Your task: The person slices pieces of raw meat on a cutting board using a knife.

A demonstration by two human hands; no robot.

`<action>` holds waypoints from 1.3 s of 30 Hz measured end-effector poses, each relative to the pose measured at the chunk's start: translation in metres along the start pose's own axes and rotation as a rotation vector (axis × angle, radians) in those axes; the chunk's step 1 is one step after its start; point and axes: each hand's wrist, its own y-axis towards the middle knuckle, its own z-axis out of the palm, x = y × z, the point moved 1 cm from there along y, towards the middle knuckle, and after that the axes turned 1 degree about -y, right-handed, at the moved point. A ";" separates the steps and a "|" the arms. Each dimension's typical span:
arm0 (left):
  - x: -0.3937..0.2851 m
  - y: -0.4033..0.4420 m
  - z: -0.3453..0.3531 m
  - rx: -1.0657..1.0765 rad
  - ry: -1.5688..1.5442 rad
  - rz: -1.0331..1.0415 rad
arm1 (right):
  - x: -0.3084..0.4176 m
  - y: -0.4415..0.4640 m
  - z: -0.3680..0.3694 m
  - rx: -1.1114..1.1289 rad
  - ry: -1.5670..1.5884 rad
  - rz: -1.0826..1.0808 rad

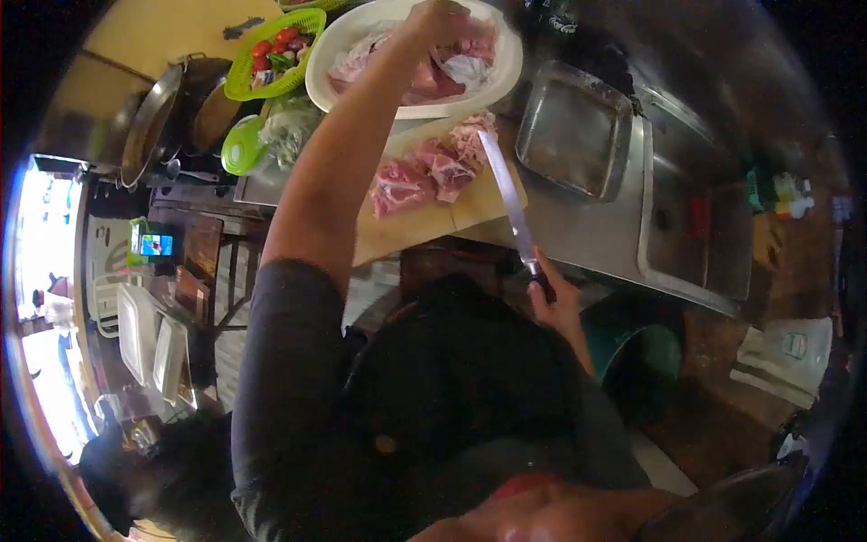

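My right hand is closed round the dark handle of a long kitchen knife, its blade pointing up and away over the board's right edge. My left hand reaches over the far side of a white oval basin that holds raw meat and a pale plastic bag. Its fingers are blurred and partly hidden, so I cannot make out whether they grip the meat. Several raw meat pieces lie in a row on the cutting board, nearest the blade's tip.
A metal pan stands right of the board, beside a steel sink. To the left are a green basket of vegetables, a green lid and dark pans. Below the counter at right sits a green bucket.
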 end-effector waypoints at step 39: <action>0.063 -0.343 0.076 -0.368 -0.358 -0.177 | 0.050 0.045 0.070 0.435 0.037 -0.254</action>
